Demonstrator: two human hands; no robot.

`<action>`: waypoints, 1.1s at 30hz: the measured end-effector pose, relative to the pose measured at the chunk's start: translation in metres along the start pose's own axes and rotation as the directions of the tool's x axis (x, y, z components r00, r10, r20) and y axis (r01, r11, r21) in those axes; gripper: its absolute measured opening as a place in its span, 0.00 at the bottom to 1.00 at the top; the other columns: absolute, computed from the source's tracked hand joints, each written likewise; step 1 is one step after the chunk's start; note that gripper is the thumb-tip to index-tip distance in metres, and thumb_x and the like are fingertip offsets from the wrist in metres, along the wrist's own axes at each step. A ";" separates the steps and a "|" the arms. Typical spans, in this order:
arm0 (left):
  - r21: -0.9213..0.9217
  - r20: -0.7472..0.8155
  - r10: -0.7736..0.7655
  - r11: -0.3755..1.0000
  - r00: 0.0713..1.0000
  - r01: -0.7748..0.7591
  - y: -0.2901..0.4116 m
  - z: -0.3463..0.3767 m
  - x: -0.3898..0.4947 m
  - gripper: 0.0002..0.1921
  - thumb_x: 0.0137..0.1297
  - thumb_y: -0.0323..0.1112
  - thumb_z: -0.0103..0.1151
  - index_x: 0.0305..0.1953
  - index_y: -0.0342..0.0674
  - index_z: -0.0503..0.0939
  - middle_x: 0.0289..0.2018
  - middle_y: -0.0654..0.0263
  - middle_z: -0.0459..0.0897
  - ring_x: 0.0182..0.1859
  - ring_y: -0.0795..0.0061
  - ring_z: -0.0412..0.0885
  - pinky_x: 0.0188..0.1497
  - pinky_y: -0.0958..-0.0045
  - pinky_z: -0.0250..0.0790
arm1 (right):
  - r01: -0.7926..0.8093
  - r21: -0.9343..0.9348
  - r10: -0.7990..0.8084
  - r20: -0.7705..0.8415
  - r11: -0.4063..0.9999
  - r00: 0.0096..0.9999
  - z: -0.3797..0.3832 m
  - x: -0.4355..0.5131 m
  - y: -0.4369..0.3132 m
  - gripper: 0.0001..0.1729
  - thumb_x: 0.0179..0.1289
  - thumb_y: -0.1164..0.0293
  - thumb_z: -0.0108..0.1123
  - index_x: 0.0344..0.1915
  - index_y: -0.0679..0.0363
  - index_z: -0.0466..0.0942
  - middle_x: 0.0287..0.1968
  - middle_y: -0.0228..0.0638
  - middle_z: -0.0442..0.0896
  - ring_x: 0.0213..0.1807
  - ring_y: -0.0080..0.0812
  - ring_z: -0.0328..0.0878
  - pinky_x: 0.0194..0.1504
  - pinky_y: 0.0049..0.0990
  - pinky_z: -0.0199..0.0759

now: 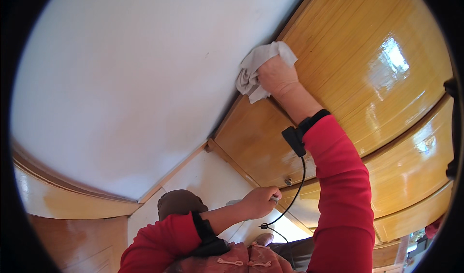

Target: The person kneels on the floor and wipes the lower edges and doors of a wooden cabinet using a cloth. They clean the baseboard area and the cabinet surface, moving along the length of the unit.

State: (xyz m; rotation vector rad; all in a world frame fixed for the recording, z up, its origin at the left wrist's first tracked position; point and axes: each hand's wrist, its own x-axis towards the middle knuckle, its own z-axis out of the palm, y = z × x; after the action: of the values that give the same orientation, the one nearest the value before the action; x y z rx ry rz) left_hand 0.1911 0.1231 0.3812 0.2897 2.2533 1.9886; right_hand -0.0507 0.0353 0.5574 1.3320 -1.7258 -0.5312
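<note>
My right hand (277, 73) presses a crumpled pale grey cloth (250, 75) against the edge of a glossy wooden cabinet (344, 66), where it meets a white wall (119, 73). The palm and most fingertips are hidden by the cloth. Lower down, near my body, my left hand (259, 202) is closed around a grey cloth-like thing (235, 202), of which only small parts show on either side of the fist. A small metal lock or knob (288, 181) on the cabinet lies just above my left hand.
A thin black cable (303, 178) hangs in a loop from the black device (294, 140) on my right wrist. Wooden trim (181, 164) runs along the wall's lower edge. A wooden door or panel (76, 240) stands at the lower left. Pale floor shows below.
</note>
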 end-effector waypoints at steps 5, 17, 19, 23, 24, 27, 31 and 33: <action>-0.015 -0.002 0.012 1.000 1.000 -0.012 0.004 -0.002 -0.001 0.14 0.61 0.29 0.50 0.49 0.35 0.75 0.43 0.51 0.82 0.48 0.56 0.80 0.50 0.63 0.70 | -0.015 0.171 -0.010 0.149 0.985 0.989 0.011 -0.020 -0.045 0.09 0.52 0.68 0.58 0.33 0.52 0.82 0.38 0.34 0.82 0.49 0.38 0.76 0.54 0.35 0.64; 0.033 -0.029 0.054 0.998 0.998 -0.053 -0.006 0.004 0.003 0.14 0.61 0.31 0.53 0.48 0.37 0.76 0.43 0.50 0.82 0.48 0.52 0.80 0.51 0.62 0.70 | 0.127 0.243 0.254 0.622 -0.962 0.741 -0.049 -0.112 -0.021 0.25 0.62 0.66 0.45 0.56 0.68 0.72 0.53 0.50 0.79 0.56 0.49 0.75 0.61 0.43 0.67; 0.074 -0.028 0.055 0.996 0.998 -0.052 -0.010 0.008 0.006 0.12 0.60 0.30 0.54 0.46 0.38 0.77 0.42 0.51 0.83 0.46 0.53 0.81 0.50 0.62 0.71 | 0.247 0.230 0.328 0.451 -0.941 0.830 -0.061 -0.144 -0.014 0.25 0.64 0.64 0.46 0.56 0.67 0.71 0.53 0.51 0.79 0.57 0.49 0.74 0.62 0.45 0.65; 0.073 -0.039 0.007 0.997 0.999 -0.004 -0.014 0.015 0.011 0.11 0.59 0.31 0.55 0.44 0.39 0.78 0.40 0.52 0.83 0.43 0.54 0.82 0.47 0.62 0.72 | 0.418 0.165 0.448 0.396 -0.893 0.802 -0.083 -0.176 -0.021 0.26 0.68 0.55 0.48 0.52 0.67 0.73 0.56 0.54 0.77 0.59 0.50 0.73 0.62 0.45 0.67; 0.068 -0.038 -0.016 0.998 0.999 0.018 -0.014 0.015 0.012 0.11 0.59 0.31 0.55 0.44 0.39 0.79 0.39 0.52 0.83 0.43 0.54 0.82 0.46 0.63 0.72 | 0.384 0.145 0.405 0.474 -0.912 0.782 -0.089 -0.181 -0.021 0.28 0.69 0.54 0.47 0.54 0.68 0.72 0.57 0.54 0.76 0.60 0.50 0.73 0.63 0.44 0.66; 0.071 -0.041 -0.053 0.996 0.998 0.056 -0.013 0.014 0.014 0.12 0.60 0.31 0.56 0.45 0.39 0.79 0.37 0.53 0.84 0.40 0.57 0.82 0.43 0.64 0.72 | 0.372 0.119 0.365 0.599 -0.921 0.713 -0.106 -0.196 -0.021 0.29 0.72 0.54 0.44 0.56 0.70 0.71 0.59 0.53 0.75 0.60 0.48 0.73 0.63 0.45 0.68; 0.076 -0.070 -0.089 0.993 0.994 0.094 -0.013 0.011 0.013 0.12 0.59 0.31 0.56 0.45 0.39 0.78 0.36 0.54 0.84 0.39 0.59 0.82 0.43 0.65 0.72 | 0.491 -0.035 0.352 0.651 -0.871 0.672 -0.118 -0.221 -0.025 0.26 0.72 0.56 0.45 0.56 0.67 0.72 0.58 0.50 0.76 0.59 0.45 0.74 0.61 0.44 0.70; 0.054 -0.083 -0.141 0.988 0.987 0.146 -0.015 0.011 0.014 0.12 0.59 0.30 0.56 0.46 0.39 0.78 0.35 0.54 0.83 0.39 0.62 0.82 0.43 0.66 0.72 | 0.514 -0.071 0.349 0.653 -0.855 0.672 -0.119 -0.239 -0.028 0.24 0.72 0.57 0.46 0.56 0.66 0.72 0.57 0.49 0.77 0.58 0.44 0.75 0.60 0.42 0.71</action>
State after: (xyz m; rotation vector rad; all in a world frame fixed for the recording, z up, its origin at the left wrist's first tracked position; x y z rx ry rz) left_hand 0.1788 0.1352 0.3654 0.0528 2.3116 1.8952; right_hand 0.0755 0.2675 0.5103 -0.3975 0.4718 -2.4475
